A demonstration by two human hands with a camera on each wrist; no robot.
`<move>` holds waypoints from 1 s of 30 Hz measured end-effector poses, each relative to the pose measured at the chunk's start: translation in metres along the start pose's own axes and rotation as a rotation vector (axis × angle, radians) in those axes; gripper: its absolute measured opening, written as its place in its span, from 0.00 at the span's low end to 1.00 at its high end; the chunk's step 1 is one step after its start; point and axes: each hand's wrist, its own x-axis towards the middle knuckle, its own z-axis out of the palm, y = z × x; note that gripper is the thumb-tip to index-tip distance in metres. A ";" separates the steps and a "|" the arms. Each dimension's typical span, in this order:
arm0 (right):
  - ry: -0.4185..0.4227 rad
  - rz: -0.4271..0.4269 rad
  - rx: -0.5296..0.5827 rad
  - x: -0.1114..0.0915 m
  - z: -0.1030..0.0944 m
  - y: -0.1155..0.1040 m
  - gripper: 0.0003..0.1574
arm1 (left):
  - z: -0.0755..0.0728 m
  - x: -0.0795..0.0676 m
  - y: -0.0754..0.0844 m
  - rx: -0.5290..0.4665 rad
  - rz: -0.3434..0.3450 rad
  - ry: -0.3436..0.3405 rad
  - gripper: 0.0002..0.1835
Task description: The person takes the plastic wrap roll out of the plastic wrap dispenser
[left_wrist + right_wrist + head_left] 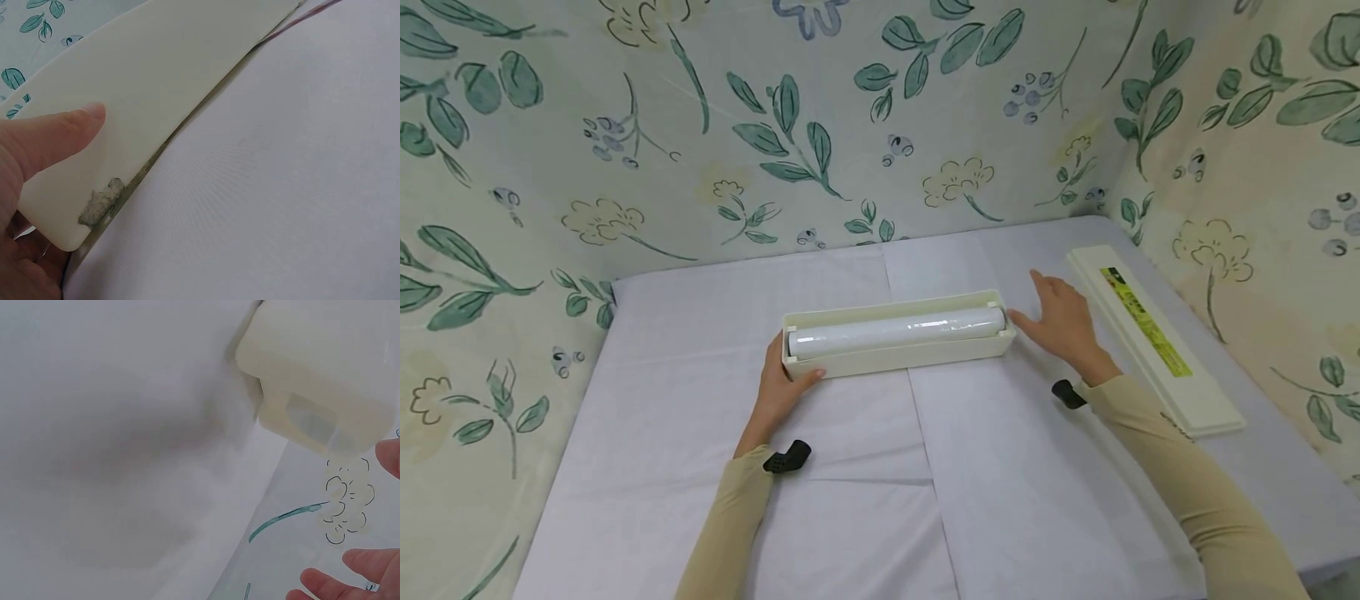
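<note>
one box (902, 361), one roll (897, 332) inside; one lid (1153, 342) — left hand (777, 395) grips box, right hand (1064, 323) spread, empty.

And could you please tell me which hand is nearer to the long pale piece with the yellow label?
Right: the right hand is just left of the long pale piece, by the right end of the box; the left hand grips its left end, farther away.
</note>
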 end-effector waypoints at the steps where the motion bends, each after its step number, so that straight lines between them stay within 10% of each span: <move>1: 0.000 -0.003 -0.002 0.000 0.000 0.000 0.50 | 0.000 0.000 0.000 -0.004 0.001 -0.002 0.49; 30: 0.051 -0.144 0.025 -0.003 0.003 -0.028 0.47 | 0.000 0.001 -0.001 0.000 0.003 0.001 0.49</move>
